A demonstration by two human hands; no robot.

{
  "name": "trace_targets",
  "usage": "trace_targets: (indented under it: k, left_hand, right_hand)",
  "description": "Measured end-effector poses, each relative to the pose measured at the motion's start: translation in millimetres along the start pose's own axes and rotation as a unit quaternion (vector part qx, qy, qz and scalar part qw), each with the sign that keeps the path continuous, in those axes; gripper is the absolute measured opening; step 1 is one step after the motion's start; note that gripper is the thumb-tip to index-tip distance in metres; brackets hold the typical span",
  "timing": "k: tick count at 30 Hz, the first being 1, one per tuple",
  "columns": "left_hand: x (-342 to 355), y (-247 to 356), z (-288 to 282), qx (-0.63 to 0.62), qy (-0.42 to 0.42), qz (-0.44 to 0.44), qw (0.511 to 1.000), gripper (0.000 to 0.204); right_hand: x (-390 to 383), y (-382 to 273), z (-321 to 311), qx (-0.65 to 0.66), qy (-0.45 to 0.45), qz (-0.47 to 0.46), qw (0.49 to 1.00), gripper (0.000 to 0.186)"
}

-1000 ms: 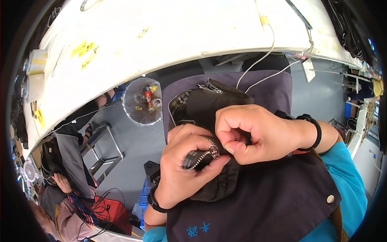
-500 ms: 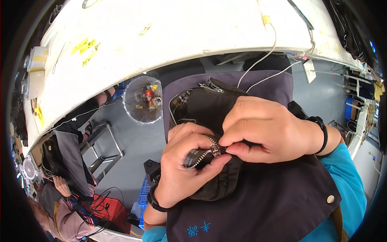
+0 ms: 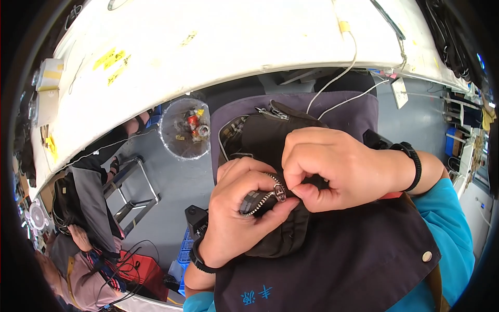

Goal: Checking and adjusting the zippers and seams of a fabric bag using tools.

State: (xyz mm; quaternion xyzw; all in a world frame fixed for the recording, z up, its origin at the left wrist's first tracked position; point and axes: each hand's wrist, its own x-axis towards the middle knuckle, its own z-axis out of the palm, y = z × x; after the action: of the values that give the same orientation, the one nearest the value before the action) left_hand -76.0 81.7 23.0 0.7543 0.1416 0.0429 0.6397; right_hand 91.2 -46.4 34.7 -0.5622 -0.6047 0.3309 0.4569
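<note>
A dark brown fabric bag (image 3: 265,138) with a checked lining lies on my lap, over a dark apron (image 3: 332,249). My left hand (image 3: 226,218) is closed on the bag's near part, thumb and fingers around a curved stretch of metal zipper (image 3: 260,204). The zipper's slider (image 3: 280,193) sits between that thumb and the fingers. Close beside the slider, my right hand (image 3: 343,169) is closed in a pinch. Whatever lies between its thumb and forefinger is hidden. Another silvery zipper (image 3: 273,113) shows at the bag's far end.
Beyond my lap runs a white table (image 3: 218,31), with a pale cable (image 3: 335,78) hanging from it. A clear bin (image 3: 179,125) with cans and scraps stands at the left. Farther left are a metal-legged stool (image 3: 138,192), a red crate (image 3: 143,273) and another person's hand (image 3: 79,238).
My right hand has turned slightly and its fingers have curled more, still pinching beside the slider. My left hand and the bag have barely moved.
</note>
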Motion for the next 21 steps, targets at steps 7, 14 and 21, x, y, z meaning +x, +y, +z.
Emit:
trace_targets:
  k: [7,14,21]
  left_hand:
    - [0.2,-1.7,-0.5,-0.008,-0.002,0.004,1.000,0.027]
    - [1.5,-1.9,-0.5,-0.005,0.000,0.003,1.000,0.028]
    - [-0.6,-9.5,1.8,-0.117,0.061,-0.018,0.991,0.024]
  right_hand:
    - [-8.5,-5.7,-3.2,0.255,-0.050,0.276,0.925,0.006]
    - [-11.8,-1.6,-2.7,0.413,-0.011,0.294,0.862,0.009]
    - [-11.9,-2.4,11.2,0.120,0.065,0.126,0.983,0.044]
